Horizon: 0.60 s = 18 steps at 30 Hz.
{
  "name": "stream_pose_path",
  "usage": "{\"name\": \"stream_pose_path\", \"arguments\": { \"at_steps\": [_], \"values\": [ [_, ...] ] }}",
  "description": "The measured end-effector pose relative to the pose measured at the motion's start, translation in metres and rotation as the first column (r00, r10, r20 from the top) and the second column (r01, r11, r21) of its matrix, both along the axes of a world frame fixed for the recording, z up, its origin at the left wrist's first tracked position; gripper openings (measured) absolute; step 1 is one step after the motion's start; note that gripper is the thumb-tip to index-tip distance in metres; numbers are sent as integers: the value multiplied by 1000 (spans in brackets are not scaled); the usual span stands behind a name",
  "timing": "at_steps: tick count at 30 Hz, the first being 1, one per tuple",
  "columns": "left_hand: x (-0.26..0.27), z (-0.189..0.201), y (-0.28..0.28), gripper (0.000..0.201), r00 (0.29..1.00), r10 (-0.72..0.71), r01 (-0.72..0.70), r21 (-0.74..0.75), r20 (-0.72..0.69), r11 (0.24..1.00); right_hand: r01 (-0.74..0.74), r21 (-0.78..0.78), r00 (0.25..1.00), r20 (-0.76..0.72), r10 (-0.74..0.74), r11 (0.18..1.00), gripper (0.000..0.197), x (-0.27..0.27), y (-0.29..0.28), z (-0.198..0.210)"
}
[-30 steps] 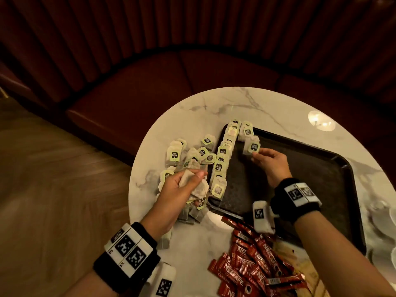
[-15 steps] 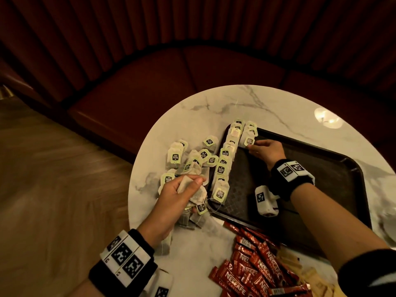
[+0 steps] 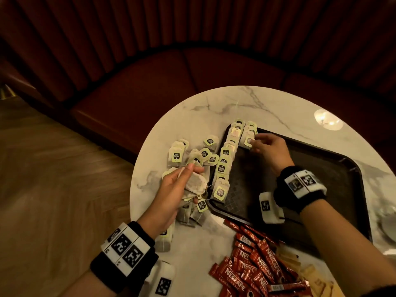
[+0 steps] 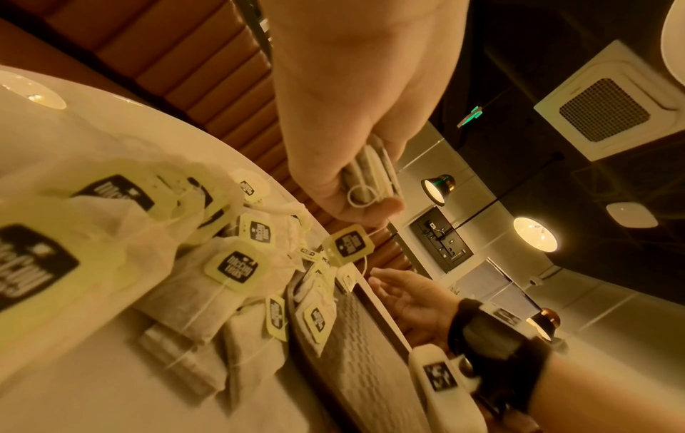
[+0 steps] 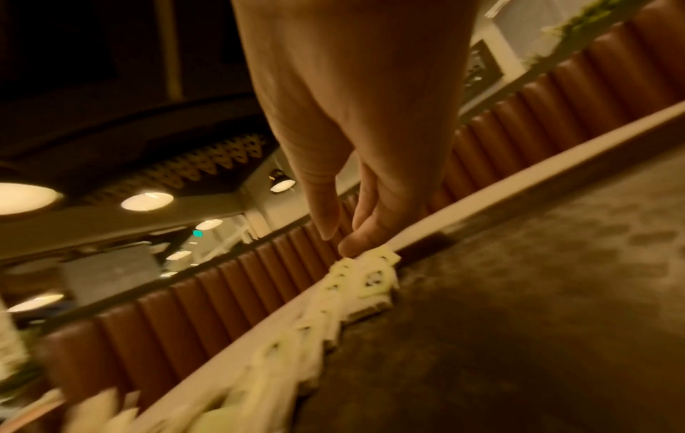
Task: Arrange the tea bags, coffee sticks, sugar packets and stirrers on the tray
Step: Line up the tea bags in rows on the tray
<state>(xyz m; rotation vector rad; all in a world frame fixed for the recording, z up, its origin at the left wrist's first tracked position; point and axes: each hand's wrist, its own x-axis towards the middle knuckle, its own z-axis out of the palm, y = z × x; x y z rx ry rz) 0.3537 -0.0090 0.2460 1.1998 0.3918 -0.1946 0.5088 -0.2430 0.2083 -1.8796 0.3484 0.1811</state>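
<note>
A black tray point(image 3: 321, 168) lies on the round marble table point(image 3: 192, 108). A row of yellow-tagged tea bags point(image 3: 225, 163) runs along the tray's left edge. A short second row point(image 3: 249, 131) starts at its far left corner. My right hand point(image 3: 255, 144) reaches there, a straight fingertip point(image 5: 352, 249) touching the top tea bag point(image 5: 370, 278), thumb apart. My left hand point(image 3: 190, 181) grips a bundle of tea bags point(image 3: 195, 185) over the loose pile point(image 3: 192, 155) left of the tray; one tag point(image 4: 348, 244) dangles from the bundle point(image 4: 370, 172).
Red Nescafe coffee sticks point(image 3: 257, 266) and tan packets point(image 3: 289, 262) lie heaped on the table near the tray's front edge. White dishes point(image 3: 387, 215) sit at the right edge. A red booth seat point(image 3: 150, 86) curves behind the table; wooden floor point(image 3: 53, 168) lies to the left.
My right hand has carried a tea bag to the tray's far left corner and laid it on the second row. The left hand has kept its bundle almost still.
</note>
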Motion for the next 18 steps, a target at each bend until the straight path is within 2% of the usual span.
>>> {"name": "stream_pose_path", "arguments": {
  "at_steps": [2, 4, 7, 11, 18],
  "values": [
    [3, 4, -1, 43, 1000, 8, -8, -49, -2, 999, -155, 56, 987, 40, 153, 986, 19, -38, 20, 29],
    [5, 8, -4, 46, 1000, -1, 2, -52, 15, 999, -324, 139, 946, 61, 319, 936, 14, -72, 36, 49],
    [7, 12, -8, 50, 999, -34, 34, -5, 42, 999, -415, 308, 905, 47, 422, 856, 16, -107, 55, 63],
    [7, 15, -11, 46, 997, -27, 26, 12, 67, 1000, -427, 291, 902, 68, 427, 856, 17, -126, 68, 68],
    [3, 19, -10, 46, 994, -22, 18, 39, 109, 999, -363, 299, 931, 87, 354, 882, 11, -130, 63, 78]
  ]
}}
